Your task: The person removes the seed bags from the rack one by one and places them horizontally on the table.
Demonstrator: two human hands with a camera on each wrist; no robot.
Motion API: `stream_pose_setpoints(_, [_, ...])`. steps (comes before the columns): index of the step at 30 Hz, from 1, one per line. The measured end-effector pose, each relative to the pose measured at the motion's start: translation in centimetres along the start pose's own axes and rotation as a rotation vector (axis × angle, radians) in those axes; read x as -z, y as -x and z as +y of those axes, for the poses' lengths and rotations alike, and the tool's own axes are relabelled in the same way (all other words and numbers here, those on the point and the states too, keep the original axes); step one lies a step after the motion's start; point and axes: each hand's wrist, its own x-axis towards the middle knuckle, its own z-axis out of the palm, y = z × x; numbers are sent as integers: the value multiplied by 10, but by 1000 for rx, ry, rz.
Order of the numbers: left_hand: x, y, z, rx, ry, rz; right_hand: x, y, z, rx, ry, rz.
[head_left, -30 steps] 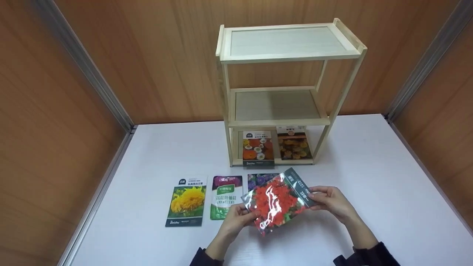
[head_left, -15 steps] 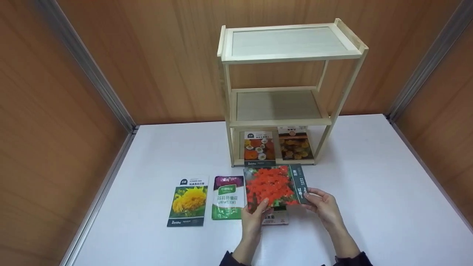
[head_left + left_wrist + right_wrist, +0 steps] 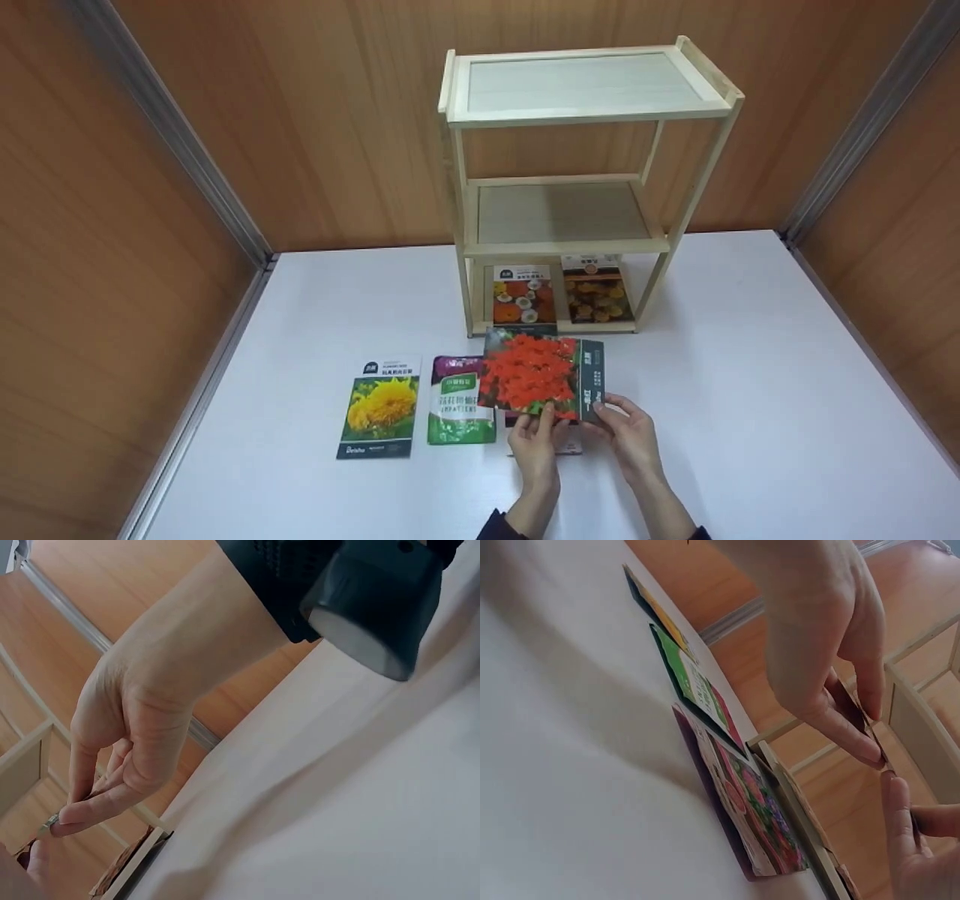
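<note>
Both of my hands hold a seed packet with red flowers (image 3: pixel 529 371), raised above the table. My left hand (image 3: pixel 537 459) pinches its lower edge, thumb on the front. At the dark green end on the right, my right hand (image 3: pixel 632 442) grips the corner. Beneath it lies a purple-flower seed packet (image 3: pixel 757 802), mostly hidden from the head view. To its left are a green and white seed packet (image 3: pixel 459 409) and a yellow-flower seed packet (image 3: pixel 381 409). In the left wrist view, my right hand (image 3: pixel 139 716) appears with the packet's edge at its fingertips.
A three-tier wooden shelf (image 3: pixel 576 246) stands at the back of the white table (image 3: pixel 247 450). Its bottom tier carries an orange and white flower packet (image 3: pixel 523 296) and a dark orange-flower packet (image 3: pixel 597 296). Wood-grain panels (image 3: pixel 337 112) enclose the table.
The red-flower packet has turned from a slant to nearly level and moved a little left from half a second ago. Both hands stay on it, and have come closer together.
</note>
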Motion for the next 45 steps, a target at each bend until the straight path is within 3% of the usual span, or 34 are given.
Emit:
stream_pose_setpoints(6, [9, -4, 6, -6, -43, -21, -2, 3, -2, -7, 18, -61])
stream_pose_setpoints(9, [14, -9, 12, 1, -83, -61, 2, 3, -7, -30, 75, -156])
stream_pose_setpoints(15, [31, -21, 31, 81, -173, -239, 21, -4, -24, -51, 245, -433])
stream_pose_setpoints(19, [44, -28, 44, 171, -227, -390, 33, -10, -36, -42, 296, -506])
stream_pose_setpoints(24, [52, -34, 57, 222, -281, -552, 41, -15, -44, -33, 371, -518])
stream_pose_setpoints(31, [55, -38, 66, 303, -349, -690, 43, -15, -47, -32, 430, -536])
stream_pose_setpoints(35, [54, -39, 68, 312, -375, -753, 43, -14, -48, -14, 421, -531])
stream_pose_setpoints(40, [51, -41, 65, 263, -399, -747, 43, -12, -47, 23, 413, -460])
stream_pose_setpoints(45, [43, -41, 55, 155, -404, -629, 44, -10, -43, 65, 415, -334])
